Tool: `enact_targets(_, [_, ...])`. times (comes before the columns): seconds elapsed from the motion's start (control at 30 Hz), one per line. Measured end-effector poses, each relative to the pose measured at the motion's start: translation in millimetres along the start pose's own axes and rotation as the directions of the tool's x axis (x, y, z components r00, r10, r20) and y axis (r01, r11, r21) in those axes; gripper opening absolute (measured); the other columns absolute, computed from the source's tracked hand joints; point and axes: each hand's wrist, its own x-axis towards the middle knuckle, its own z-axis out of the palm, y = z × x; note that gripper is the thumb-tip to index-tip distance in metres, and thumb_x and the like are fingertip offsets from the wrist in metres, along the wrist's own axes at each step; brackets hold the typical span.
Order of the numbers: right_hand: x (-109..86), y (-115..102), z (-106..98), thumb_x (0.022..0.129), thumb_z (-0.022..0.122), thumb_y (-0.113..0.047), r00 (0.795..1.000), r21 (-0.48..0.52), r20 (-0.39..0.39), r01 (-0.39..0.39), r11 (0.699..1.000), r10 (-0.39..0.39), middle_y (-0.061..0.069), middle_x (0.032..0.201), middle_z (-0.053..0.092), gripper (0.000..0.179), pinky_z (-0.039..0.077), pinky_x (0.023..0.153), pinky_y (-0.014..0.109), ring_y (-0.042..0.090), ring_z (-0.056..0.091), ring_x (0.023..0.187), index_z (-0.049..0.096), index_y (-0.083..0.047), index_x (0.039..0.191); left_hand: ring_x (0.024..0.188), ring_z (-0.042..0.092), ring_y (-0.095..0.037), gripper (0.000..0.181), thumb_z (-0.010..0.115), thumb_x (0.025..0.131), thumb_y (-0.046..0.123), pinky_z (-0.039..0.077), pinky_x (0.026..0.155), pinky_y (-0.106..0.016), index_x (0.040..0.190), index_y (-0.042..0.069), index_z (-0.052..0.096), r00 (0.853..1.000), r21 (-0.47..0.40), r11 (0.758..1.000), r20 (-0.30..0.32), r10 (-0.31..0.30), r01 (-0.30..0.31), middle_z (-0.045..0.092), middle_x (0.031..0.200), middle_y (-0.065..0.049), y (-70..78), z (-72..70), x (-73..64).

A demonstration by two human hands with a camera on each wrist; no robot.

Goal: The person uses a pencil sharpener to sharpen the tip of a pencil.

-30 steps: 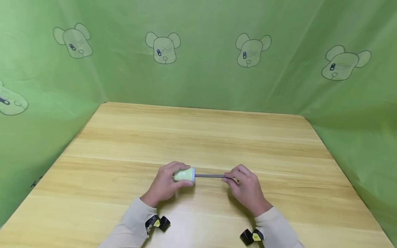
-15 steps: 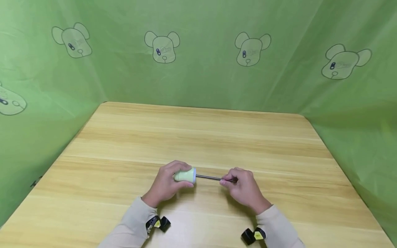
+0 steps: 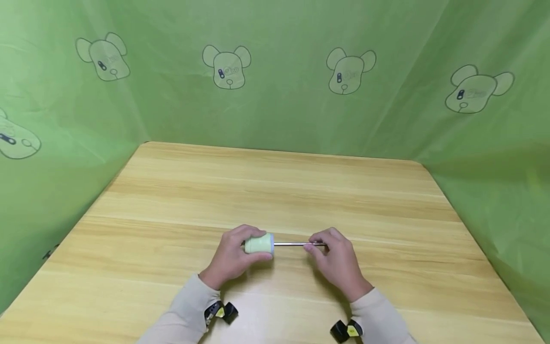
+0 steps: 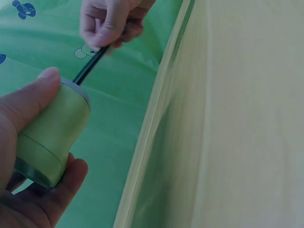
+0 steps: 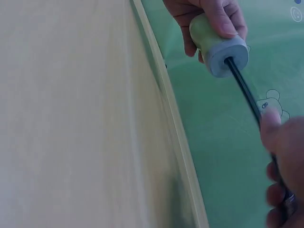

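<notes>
My left hand (image 3: 232, 254) grips a pale green, waisted pencil sharpener (image 3: 259, 243), thumb on the near side and fingers round the far side. Its bluish-grey end faces right, with a round hole in the middle plain in the right wrist view. A slim dark pencil (image 3: 290, 244) runs from that hole to my right hand (image 3: 339, 262), which pinches it between thumb and fingers. The pencil tip is hidden inside the sharpener (image 5: 229, 56). Near the pencil's outer end, something silvery shows under the right fingers. Both hands are above the table's near half.
The wood-grain table (image 3: 275, 191) stretches out beyond and beside the hands. Green sheeting (image 3: 283, 114) printed with bear heads hangs at the back and both sides. Each sleeve carries a small black wrist camera (image 3: 340, 330).
The right fingers shift and re-form their pinch, and the pencil's visible face changes from grey to dark to shiny, so it has turned. The left hand keeps its hold, drifting slightly right.
</notes>
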Motion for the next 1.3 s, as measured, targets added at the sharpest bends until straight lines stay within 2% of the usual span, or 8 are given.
enact_targets(0.3, [-1.0, 3, 4, 0.055, 0.092, -0.003, 0.953, -0.014, -0.191, 0.235, 0.972, -0.234, 0.000, 0.072, 0.053, 0.035, 0.036, 0.049, 0.013, 0.012, 0.045, 0.056, 0.064, -0.007, 0.075, 0.074, 0.060, -0.013, 0.044, 0.089, 0.065, 0.019, 0.050, 0.056, -0.024, 0.101, 0.002, 0.071, 1.000, -0.013, 1.000, -0.007, -0.024, 0.023, 0.071, 0.099, -0.007, -1.9, 0.2, -1.4])
enact_targets(0.5, [1.8, 6, 8, 0.054, 0.093, -0.006, 0.920, -0.003, -0.228, 0.327, 0.945, -0.319, 0.000, 0.068, 0.052, 0.035, 0.038, 0.045, 0.012, 0.010, 0.049, 0.054, 0.063, -0.007, 0.071, 0.073, 0.061, -0.014, 0.043, 0.089, 0.064, 0.016, 0.050, 0.055, -0.023, 0.100, 0.001, 0.071, 0.999, -0.011, 0.999, -0.017, 0.035, -0.035, 0.072, 0.098, -0.010, -5.4, -1.1, -3.5])
enact_targets(0.63, [2.8, 7, 8, 0.053, 0.094, -0.008, 0.928, 0.003, -0.207, 0.318, 0.948, -0.311, -0.002, 0.065, 0.050, 0.035, 0.033, 0.044, 0.010, 0.004, 0.042, 0.053, 0.062, -0.010, 0.068, 0.077, 0.064, -0.019, 0.043, 0.089, 0.064, 0.014, 0.051, 0.058, -0.024, 0.101, 0.001, 0.071, 0.998, -0.007, 0.998, -0.017, 0.062, -0.062, 0.071, 0.099, -0.011, -6.3, -2.7, -3.5])
enact_targets(0.8, [5.7, -1, 0, 0.066, 0.089, -0.007, 0.998, 0.184, 0.063, -0.011, 0.983, -0.001, -0.009, 0.059, 0.052, 0.033, 0.037, 0.044, 0.017, 0.003, 0.043, 0.051, 0.057, -0.014, 0.060, 0.088, 0.067, -0.025, 0.043, 0.089, 0.063, 0.013, 0.055, 0.069, -0.029, 0.100, 0.001, 0.071, 0.994, 0.021, 0.994, -0.008, 0.106, -0.106, 0.071, 0.101, -0.011, -4.6, -3.3, -2.1])
enact_targets(0.9, [7.6, -6, -6, 0.077, 0.082, -0.009, 0.926, 0.246, 0.287, -0.320, 0.915, 0.247, -0.007, 0.053, 0.051, 0.031, 0.035, 0.042, 0.022, 0.007, 0.042, 0.046, 0.056, -0.012, 0.060, 0.092, 0.068, -0.026, 0.043, 0.089, 0.062, 0.014, 0.056, 0.076, -0.032, 0.099, 0.002, 0.071, 0.991, 0.041, 0.990, 0.013, 0.132, -0.132, 0.071, 0.101, -0.011, -3.2, -2.0, -1.7])
enact_targets(0.97, [7.9, -7, -8, 0.080, 0.080, -0.011, 0.886, 0.231, 0.344, -0.401, 0.886, 0.311, -0.005, 0.051, 0.050, 0.031, 0.033, 0.042, 0.023, 0.008, 0.041, 0.043, 0.056, -0.011, 0.060, 0.092, 0.068, -0.026, 0.043, 0.089, 0.061, 0.016, 0.056, 0.078, -0.031, 0.098, 0.002, 0.071, 0.991, 0.054, 0.990, 0.024, 0.130, -0.131, 0.071, 0.101, -0.011, -2.5, -0.8, -2.2])
enact_targets(1.17, [3.1, -1, 1, 0.070, 0.088, -0.018, 0.994, 0.002, 0.052, -0.096, 0.995, 0.096, -0.006, 0.069, 0.061, 0.020, 0.042, 0.063, 0.031, 0.010, 0.054, 0.061, 0.069, -0.014, 0.069, 0.082, 0.066, -0.021, 0.044, 0.089, 0.064, 0.019, 0.053, 0.063, -0.024, 0.101, 0.002, 0.071, 0.998, 0.047, 0.997, 0.010, 0.061, -0.062, 0.071, 0.100, -0.010, -0.2, 2.0, -2.7])
enact_targets(1.3, [-0.5, 2, 5, 0.067, 0.089, -0.021, 0.988, -0.115, -0.131, 0.067, 0.991, -0.082, 0.000, 0.079, 0.063, 0.025, 0.041, 0.066, 0.037, 0.016, 0.058, 0.069, 0.072, -0.009, 0.079, 0.073, 0.061, -0.014, 0.042, 0.088, 0.067, 0.020, 0.051, 0.055, -0.023, 0.102, 0.003, 0.071, 1.000, 0.005, 1.000, 0.000, -0.003, 0.003, 0.071, 0.095, -0.007, 0.6, 3.7, -1.9])
